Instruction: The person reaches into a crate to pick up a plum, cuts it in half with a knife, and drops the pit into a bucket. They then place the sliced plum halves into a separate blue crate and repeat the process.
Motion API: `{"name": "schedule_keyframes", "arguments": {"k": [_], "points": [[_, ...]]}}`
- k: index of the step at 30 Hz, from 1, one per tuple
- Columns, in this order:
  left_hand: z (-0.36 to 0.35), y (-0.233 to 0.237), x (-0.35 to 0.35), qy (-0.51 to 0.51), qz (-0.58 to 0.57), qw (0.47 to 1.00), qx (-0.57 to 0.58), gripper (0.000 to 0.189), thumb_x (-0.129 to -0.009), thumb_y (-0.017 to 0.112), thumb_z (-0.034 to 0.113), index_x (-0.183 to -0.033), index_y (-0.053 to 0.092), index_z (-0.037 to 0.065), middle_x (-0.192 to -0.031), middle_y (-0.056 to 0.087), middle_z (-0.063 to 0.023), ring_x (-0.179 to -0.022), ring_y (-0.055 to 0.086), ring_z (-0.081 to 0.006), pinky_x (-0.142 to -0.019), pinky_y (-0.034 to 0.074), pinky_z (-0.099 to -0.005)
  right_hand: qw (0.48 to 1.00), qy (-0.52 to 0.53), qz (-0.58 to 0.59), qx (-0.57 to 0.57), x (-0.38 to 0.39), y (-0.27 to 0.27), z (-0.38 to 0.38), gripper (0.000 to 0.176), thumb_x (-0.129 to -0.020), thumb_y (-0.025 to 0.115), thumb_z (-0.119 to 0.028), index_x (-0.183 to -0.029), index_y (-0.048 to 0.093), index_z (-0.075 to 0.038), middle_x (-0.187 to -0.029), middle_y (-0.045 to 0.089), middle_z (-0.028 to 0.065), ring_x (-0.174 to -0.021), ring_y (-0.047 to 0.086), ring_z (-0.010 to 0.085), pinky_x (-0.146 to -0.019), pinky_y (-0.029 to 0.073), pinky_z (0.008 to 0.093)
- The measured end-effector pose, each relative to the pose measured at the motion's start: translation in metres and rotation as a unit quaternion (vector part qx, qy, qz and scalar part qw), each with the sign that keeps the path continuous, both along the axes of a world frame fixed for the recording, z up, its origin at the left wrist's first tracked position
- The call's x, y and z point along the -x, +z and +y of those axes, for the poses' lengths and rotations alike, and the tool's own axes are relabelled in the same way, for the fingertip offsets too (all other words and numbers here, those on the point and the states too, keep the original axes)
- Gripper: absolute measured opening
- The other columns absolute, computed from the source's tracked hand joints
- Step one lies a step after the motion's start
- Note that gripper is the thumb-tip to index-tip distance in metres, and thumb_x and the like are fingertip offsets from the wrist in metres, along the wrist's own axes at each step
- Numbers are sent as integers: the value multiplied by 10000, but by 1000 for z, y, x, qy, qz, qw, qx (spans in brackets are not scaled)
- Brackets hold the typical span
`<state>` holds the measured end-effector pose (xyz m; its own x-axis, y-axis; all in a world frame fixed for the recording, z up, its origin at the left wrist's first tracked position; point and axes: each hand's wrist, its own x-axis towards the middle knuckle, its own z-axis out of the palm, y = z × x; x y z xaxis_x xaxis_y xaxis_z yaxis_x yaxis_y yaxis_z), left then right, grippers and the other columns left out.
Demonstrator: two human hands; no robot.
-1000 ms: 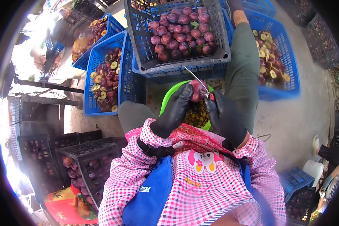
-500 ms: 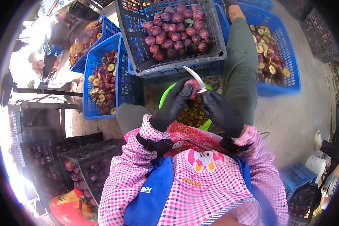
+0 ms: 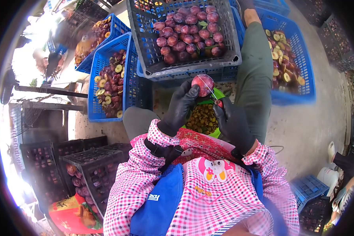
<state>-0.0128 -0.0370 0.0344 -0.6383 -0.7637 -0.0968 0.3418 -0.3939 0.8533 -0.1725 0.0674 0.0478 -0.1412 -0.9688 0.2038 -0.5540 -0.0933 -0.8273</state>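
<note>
Since half a second ago, the plum (image 3: 200, 85) shows more fully, and the knife (image 3: 215, 100) has turned from broadside to nearly edge-on. The left hand (image 3: 179, 107) has its grip on the roundish plum, above the green basin (image 3: 219, 93); the right hand's (image 3: 236, 122) grip holds the knife's red handle. Its long axis slants, tip up-left across the plum (cutting depth unclear).
</note>
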Motion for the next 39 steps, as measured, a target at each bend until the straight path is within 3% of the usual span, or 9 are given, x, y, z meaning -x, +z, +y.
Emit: {"name": "schedule_keyframes", "arguments": {"k": [9,15,17,20,24,29,32,36,39], "points": [[7,7,7,24,-78,992,97,491,-989,539,348,-1304,486,-25,-1220,586,-86,-1104,562,-158,-1010,424,-321,999,-25,30,5,-8,-19,-4,205,-945,556,-239,-997,537,-41,-670,600,188,-601,600,392,-519,446,478],[6,7,17,-27,95,979,-179,587,-971,552,397,-1371,409,-9,-1276,540,-110,-1197,518,-203,-1049,389,-349,997,-53,46,16,-12,-25,-3,235,-935,567,-228,-1070,536,-38,-697,600,190,-613,594,404,-524,450,470],[15,15,14,32,-187,956,223,568,-991,511,405,-1369,415,-8,-1266,548,-121,-1195,523,-218,-1041,395,-345,999,-29,-3,22,-8,-27,-3,237,-935,566,-212,-1093,538,-38,-727,605,192,-639,599,403,-536,455,465],[17,20,17,87,-186,916,344,518,-1005,481,404,-1324,463,-4,-1192,575,-98,-1158,520,-172,-1025,385,-312,999,-9,3,48,-7,-17,0,222,-932,568,-195,-1087,533,-41,-751,608,193,-660,600,403,-548,455,467],[20,16,12,-9,66,997,-43,532,-994,519,367,-1362,427,-6,-1275,534,-105,-1182,510,-184,-1038,368,-334,999,-19,13,47,-11,-17,2,212,-927,569,-183,-1081,528,-43,-750,604,189,-660,594,413,-552,454,471],[12,23,5,38,-184,945,268,533,-994,515,395,-1337,474,-10,-1275,547,-76,-1178,507,-155,-1047,354,-313,998,2,-22,56,-6,-18,1,217,-918,579,-183,-1079,531,-45,-750,597,181,-660,595,407,-549,455,463],[21,32,9,7,66,998,-9,535,-993,524,385,-1346,463,-13,-1285,542,-80,-1170,511,-159,-1047,353,-315,998,-1,21,66,-5,-16,-2,219,-919,579,-184,-1079,527,-45,-754,596,186,-667,596,406,-551,452,465],[16,24,6,11,-24,998,50,526,-1003,505,377,-1349,457,-15,-1297,535,-82,-1187,502,-164,-1047,354,-318,1000,12,-5,12,-4,-19,1,217,-920,577,-188,-1077,526,-47,-757,597,186,-668,596,407,-554,452,467],[15,33,4,21,-179,928,325,541,-1011,480,393,-1366,445,-13,-1308,529,-79,-1195,496,-163,-1054,348,-318,999,16,-3,31,-4,-11,3,223,-923,574,-193,-1082,522,-46,-747,598,185,-661,598,403,-553,454,467]]}}
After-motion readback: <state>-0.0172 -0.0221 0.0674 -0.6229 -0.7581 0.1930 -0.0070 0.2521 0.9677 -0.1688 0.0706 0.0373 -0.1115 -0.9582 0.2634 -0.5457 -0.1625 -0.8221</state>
